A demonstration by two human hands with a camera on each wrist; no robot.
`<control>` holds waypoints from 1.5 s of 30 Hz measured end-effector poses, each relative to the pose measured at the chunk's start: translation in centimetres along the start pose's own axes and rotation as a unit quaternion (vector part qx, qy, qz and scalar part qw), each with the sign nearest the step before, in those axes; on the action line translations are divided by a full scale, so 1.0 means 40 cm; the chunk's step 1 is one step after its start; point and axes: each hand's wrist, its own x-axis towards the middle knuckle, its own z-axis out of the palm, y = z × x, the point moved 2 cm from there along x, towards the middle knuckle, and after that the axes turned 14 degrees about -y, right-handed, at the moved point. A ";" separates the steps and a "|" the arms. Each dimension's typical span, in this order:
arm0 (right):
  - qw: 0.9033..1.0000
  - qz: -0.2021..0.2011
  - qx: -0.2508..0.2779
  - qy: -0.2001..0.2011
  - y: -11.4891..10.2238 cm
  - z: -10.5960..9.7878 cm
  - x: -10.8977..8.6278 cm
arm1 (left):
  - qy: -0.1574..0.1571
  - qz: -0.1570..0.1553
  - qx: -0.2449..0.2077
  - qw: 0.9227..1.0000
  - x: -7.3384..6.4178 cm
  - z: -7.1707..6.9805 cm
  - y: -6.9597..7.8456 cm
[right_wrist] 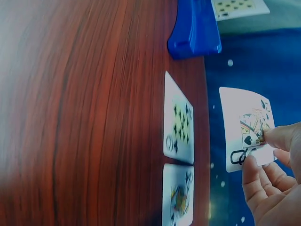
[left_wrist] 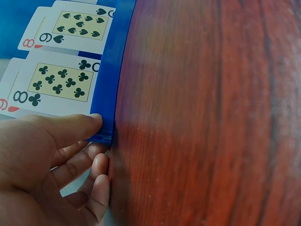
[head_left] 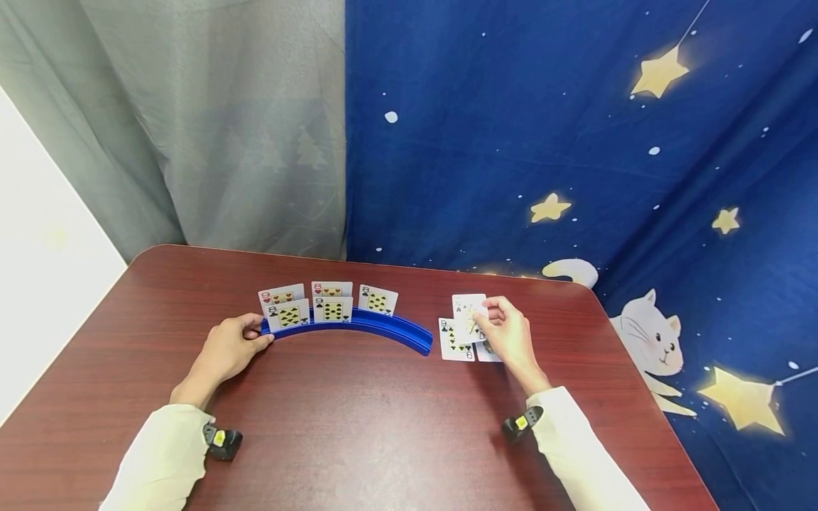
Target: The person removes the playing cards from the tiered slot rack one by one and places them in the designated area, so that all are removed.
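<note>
In the head view a curved blue card holder [head_left: 390, 328] lies across the table, and my left hand [head_left: 231, 348] grips its left end. The left wrist view shows the thumb on the holder's front edge [left_wrist: 106, 96], just below the eight of clubs [left_wrist: 59, 82]. My right hand [head_left: 508, 333] pinches a queen of spades [right_wrist: 235, 117] between thumb and fingers. This card is raised above a nine of clubs [right_wrist: 178, 127] and a face card [right_wrist: 178, 195], which lie face up on the table right of the holder.
Standing in the holder are a nine of hearts [head_left: 281, 293] behind the eight of clubs, an eight of hearts [head_left: 332, 287] behind a nine of spades [head_left: 333, 310], and a black eight [head_left: 378, 299]. Behind the table [head_left: 358, 426] hang grey [head_left: 255, 142] and blue curtains [head_left: 447, 177].
</note>
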 end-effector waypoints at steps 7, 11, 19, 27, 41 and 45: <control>0.998 0.035 -0.055 0.007 0.047 -0.038 0.003 | -0.003 -0.001 0.001 1.000 0.001 0.000 -0.001; 0.996 0.050 -0.071 0.008 0.070 -0.056 0.003 | -0.002 -0.003 0.001 1.000 0.002 0.002 0.000; 0.994 0.068 -0.086 -0.002 0.108 -0.083 0.005 | -0.006 -0.006 -0.002 1.000 0.000 0.002 0.002; 0.991 0.067 -0.116 -0.006 0.135 -0.102 0.005 | -0.005 -0.005 -0.002 1.000 -0.001 -0.001 0.004; 0.979 0.101 -0.168 -0.052 0.179 -0.125 0.005 | -0.008 -0.009 -0.002 1.000 -0.002 -0.001 0.004; 0.977 0.107 -0.172 -0.062 0.185 -0.125 0.005 | -0.009 -0.009 -0.002 1.000 -0.002 -0.003 0.004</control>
